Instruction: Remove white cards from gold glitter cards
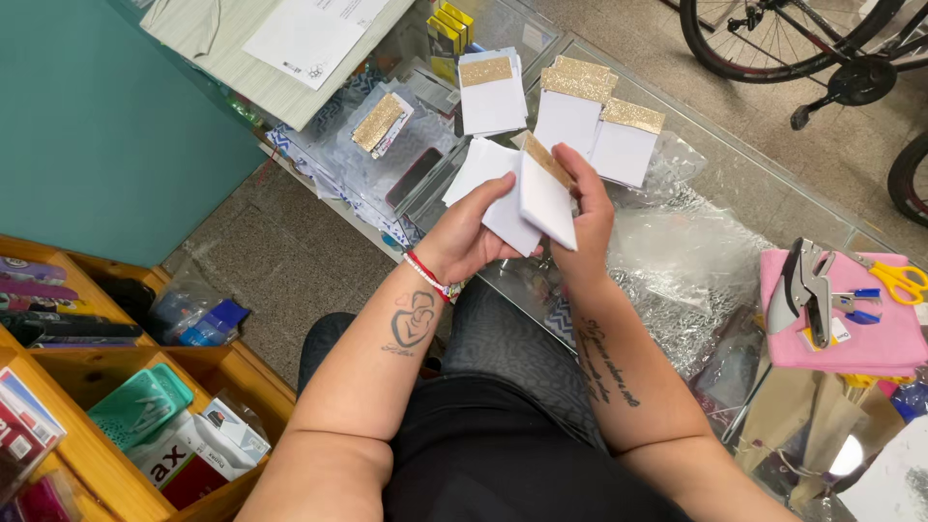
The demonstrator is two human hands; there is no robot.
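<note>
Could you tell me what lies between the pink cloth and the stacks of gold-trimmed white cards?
In the head view, crinkled clear plastic wrap on the glass counter lies between pink cloth and card stacks.

**White, gold and pink over clear glass**

The folded packets [527,198] in the hands are plain white, one edged with a gold glitter strip. The finished stacks [580,111] farther off are white with gold glitter tops. On the left wrist sits a red-and-white bracelet [432,276]. At right lies a pink cloth [870,343] with a grey stapler [804,290] and yellow-handled scissors [899,280]. Far left, a teal wall panel [106,126]; near left, orange-brown wooden shelves [87,445].
</note>
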